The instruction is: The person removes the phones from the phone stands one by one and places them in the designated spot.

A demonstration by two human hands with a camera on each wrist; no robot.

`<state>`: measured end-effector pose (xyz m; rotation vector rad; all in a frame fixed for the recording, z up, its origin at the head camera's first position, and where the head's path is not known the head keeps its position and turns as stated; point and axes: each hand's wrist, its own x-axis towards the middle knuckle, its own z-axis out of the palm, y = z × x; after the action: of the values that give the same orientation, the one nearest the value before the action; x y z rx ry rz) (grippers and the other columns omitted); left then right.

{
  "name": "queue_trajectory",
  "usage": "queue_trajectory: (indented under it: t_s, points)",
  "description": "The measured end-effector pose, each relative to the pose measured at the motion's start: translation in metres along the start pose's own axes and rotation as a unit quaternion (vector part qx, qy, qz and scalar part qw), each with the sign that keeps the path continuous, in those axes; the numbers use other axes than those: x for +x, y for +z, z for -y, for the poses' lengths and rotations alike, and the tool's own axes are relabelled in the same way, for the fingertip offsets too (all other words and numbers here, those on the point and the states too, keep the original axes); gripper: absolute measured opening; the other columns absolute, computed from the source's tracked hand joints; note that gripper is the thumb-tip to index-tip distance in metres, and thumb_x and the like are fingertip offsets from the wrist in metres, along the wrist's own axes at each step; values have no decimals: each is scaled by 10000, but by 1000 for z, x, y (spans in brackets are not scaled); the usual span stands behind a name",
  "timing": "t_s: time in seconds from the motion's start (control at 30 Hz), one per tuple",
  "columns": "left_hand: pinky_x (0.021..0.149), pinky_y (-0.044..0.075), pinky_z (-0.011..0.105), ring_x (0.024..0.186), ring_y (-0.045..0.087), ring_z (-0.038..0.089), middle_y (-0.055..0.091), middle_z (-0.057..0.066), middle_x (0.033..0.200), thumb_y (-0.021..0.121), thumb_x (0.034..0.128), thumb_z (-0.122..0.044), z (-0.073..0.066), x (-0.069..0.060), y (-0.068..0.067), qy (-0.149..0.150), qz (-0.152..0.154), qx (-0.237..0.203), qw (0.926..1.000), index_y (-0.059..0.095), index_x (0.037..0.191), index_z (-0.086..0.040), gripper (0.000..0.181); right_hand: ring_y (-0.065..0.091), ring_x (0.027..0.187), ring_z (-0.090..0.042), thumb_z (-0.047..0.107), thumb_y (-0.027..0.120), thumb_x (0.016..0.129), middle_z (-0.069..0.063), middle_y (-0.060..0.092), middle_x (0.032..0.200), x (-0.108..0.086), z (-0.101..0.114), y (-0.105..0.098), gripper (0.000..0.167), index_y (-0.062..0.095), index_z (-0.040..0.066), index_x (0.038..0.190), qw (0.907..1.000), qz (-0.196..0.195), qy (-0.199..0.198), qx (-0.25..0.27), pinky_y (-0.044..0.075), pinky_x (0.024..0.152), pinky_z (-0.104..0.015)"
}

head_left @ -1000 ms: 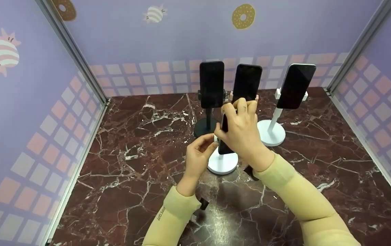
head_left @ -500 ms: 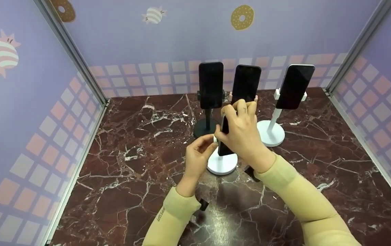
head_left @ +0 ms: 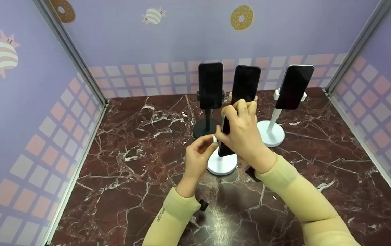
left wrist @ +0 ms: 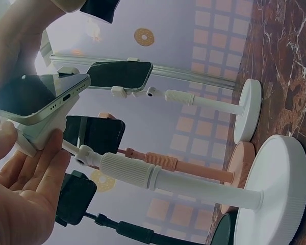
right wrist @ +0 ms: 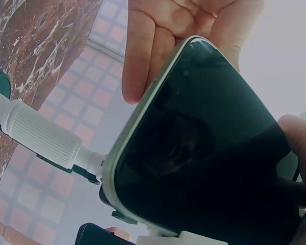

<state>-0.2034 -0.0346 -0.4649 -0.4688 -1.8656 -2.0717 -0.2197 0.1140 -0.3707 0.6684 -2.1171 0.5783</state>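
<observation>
My right hand (head_left: 243, 133) grips a smartphone (right wrist: 194, 138) near its upper end, its thumb on the phone's left edge. Tilted back, the phone stands against the clamp of a white phone stand (head_left: 222, 165). With finger and thumb my left hand (head_left: 198, 157) pinches that stand's white clamp (left wrist: 43, 127) at the phone's left side. Another part of the clamp shows along the phone's edge in the right wrist view. The upper part of the phone is largely hidden behind my right hand in the head view.
Behind stand three more phones on stands: a phone (head_left: 210, 85) on a black stand, a phone (head_left: 246, 82) on a pink one and a phone (head_left: 295, 87) on a white one. Patterned panels (head_left: 181, 37) enclose the marble-look table (head_left: 140, 164) at the back and sides.
</observation>
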Motion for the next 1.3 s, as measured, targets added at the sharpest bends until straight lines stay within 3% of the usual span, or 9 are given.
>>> queue_trajectory:
  t_s: [0.27, 0.37, 0.43, 0.53, 0.83, 1.13, 1.3]
  points:
    - [855, 571, 207, 952, 700, 75, 706, 328, 1071, 736, 929, -15, 0, 0, 0, -38, -1, 6, 10000, 685, 1141, 147, 271, 355, 917, -390, 72, 784, 739, -191, 475, 949, 0, -3, 0, 370, 538, 32, 1012, 9999, -14, -19, 153, 466, 636, -518]
    - [852, 570, 204, 951, 697, 69, 704, 332, 1072, 732, 929, -6, 0, -1, 1, -43, -7, 3, 10000, 683, 1140, 150, 267, 354, 908, -391, 67, 780, 735, -189, 470, 942, 0, -4, 0, 366, 538, 25, 1007, 9997, -34, -15, 227, 503, 845, -649]
    - [843, 568, 200, 936, 687, 45, 702, 335, 1066, 725, 930, 8, 0, -1, 1, -38, -24, 8, 10000, 683, 1135, 154, 256, 357, 906, -393, 64, 777, 729, -187, 466, 937, 1, -5, 0, 366, 538, 22, 1002, 9996, -52, -25, 266, 435, 984, -727]
    - [834, 564, 190, 924, 676, 27, 698, 343, 1061, 726, 919, 29, 0, -1, 1, -15, -40, -13, 10000, 680, 1131, 160, 253, 354, 904, -397, 50, 772, 718, -187, 462, 925, 1, -6, 1, 364, 535, 16, 994, 9992, -105, -91, 382, 333, 1067, -764]
    - [846, 566, 201, 959, 692, 78, 692, 341, 1079, 731, 929, -2, 0, -1, 0, 76, 27, -31, 10000, 671, 1144, 160, 276, 362, 902, -391, 31, 757, 704, -190, 472, 924, 1, -8, 1, 367, 514, 20, 979, 9971, -240, -232, 686, 325, 995, -697]
    - [861, 567, 195, 965, 681, 42, 689, 350, 1072, 718, 917, 50, 1, 0, 2, 116, -4, -67, 9999, 666, 1132, 171, 252, 348, 909, -383, 17, 755, 691, -177, 466, 929, 1, -9, -1, 373, 496, 22, 959, 9948, -311, -191, 953, 292, 913, -575]
    - [880, 571, 199, 960, 677, 17, 693, 349, 1068, 714, 913, 69, 1, 0, 2, 91, -12, -48, 9999, 669, 1126, 172, 241, 336, 911, -388, 36, 763, 707, -179, 456, 924, 0, -9, -3, 365, 498, 19, 958, 9945, -258, -130, 1009, 292, 927, -576]
